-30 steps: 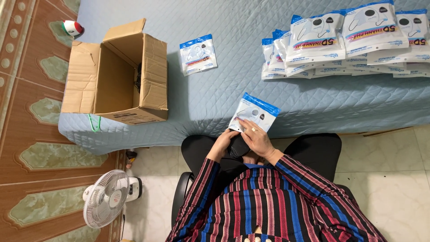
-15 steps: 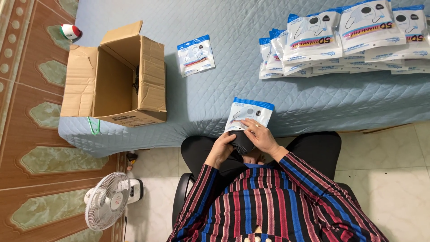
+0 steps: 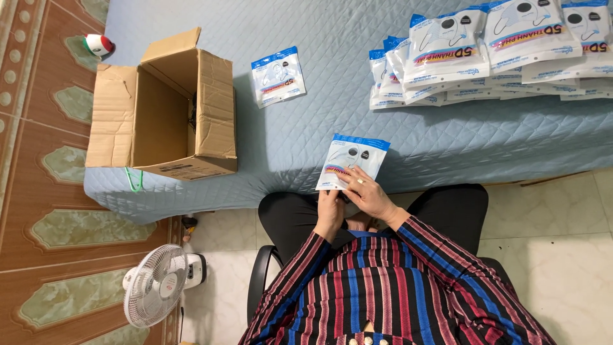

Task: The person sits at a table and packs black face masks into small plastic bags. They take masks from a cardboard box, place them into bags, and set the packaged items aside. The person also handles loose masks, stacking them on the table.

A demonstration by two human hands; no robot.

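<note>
Both my hands clamp packet (image 3: 350, 161) at bed's near edge: left hand (image 3: 331, 206) underneath, right hand (image 3: 368, 193) fingers pressing top, steadying it flat.

- There is one view only, so no part of the scene is shared with a second camera.
- It looks almost straight down from above the seated person, onto the striped sleeves and dark lap at the bottom edge.
- The far side of the scene lies toward the top: the bed (image 3: 306, 128) with its quilted blue cover fills the upper half.
- It sits fairly far back: the frame takes in the open cardboard box (image 3: 167, 115) at left, the fan (image 3: 156, 292) on the floor at lower left, and the stack of packets (image 3: 504, 51) cut off by the top right corner.
- Both hands meet near the middle, just below the bed's near edge.
</note>
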